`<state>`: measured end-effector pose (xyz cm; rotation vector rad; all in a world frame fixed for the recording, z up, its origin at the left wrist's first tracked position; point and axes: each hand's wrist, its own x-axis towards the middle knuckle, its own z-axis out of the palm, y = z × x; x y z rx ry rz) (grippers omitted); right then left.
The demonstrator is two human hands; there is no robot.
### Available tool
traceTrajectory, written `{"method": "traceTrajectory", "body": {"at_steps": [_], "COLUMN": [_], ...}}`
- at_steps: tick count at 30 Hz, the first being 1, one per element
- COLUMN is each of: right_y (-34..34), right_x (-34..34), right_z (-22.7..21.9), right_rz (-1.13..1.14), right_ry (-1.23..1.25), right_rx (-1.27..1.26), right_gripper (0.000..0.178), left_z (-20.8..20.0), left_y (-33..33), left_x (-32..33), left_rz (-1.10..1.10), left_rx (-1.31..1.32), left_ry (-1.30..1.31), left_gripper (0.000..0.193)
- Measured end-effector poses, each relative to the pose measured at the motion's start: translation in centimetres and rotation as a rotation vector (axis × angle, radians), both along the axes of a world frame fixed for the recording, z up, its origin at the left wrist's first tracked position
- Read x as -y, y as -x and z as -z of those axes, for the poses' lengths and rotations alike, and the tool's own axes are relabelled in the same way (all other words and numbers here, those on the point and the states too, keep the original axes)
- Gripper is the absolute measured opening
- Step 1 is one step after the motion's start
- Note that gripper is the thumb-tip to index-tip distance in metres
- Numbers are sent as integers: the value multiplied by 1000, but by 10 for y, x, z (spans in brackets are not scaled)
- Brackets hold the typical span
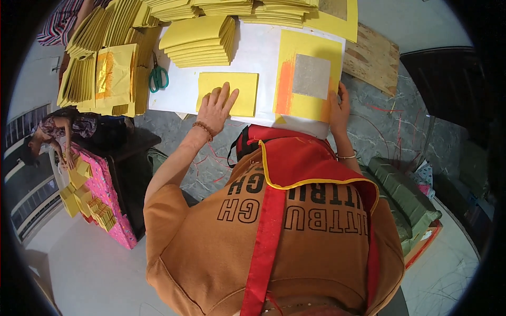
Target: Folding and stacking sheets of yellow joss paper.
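Observation:
My left hand [217,107] lies flat, fingers spread, on a folded plain yellow paper [240,89] on the white worktop [261,50]. My right hand [340,108] grips the lower right edge of a large yellow sheet [308,50] that has a silver square in the middle and an orange stripe on its left side. That sheet lies to the right of the folded paper. A bead bracelet is on my left wrist and a thin bangle on my right.
Stacks of folded yellow paper [200,42] fill the far side of the worktop, with more piles [100,79] at the left. Green-handled scissors [158,78] lie beside them. A wooden board [371,55] sits right; green bundles [403,192] lie below. Another person [58,129] works at a pink table [108,203].

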<state>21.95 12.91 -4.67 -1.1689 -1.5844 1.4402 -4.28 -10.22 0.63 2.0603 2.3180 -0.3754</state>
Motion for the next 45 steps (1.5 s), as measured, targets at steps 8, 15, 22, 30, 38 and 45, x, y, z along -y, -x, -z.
{"method": "traceTrajectory", "body": {"at_steps": [8, 15, 22, 30, 38, 45], "right_y": [-6, -9, -13, -12, -24, -20], "right_x": [0, -2, -7, -7, -11, -17], "right_z": [3, 12, 3, 5, 1, -11], "right_rz": [27, -46, -86, -78, -184, -295], "right_ry": [-171, -213, 8, 59, 131, -476], "right_rx": [30, 59, -111, -126, -240, 335], "right_gripper": [35, 18, 21, 30, 30, 34], "left_z": [-63, -27, -12, -14, 2, -7], "left_y": [-23, -74, -65, -51, -38, -28], "left_x": [-50, -115, -121, -140, -148, -151], "left_rz": [9, 329, 419, -56, -136, -175], "left_rx": [123, 578, 860, 1225, 1405, 1497], "left_ry": [134, -273, -246, 95, 139, 243], "left_gripper": [64, 42, 24, 22, 20, 29]}}
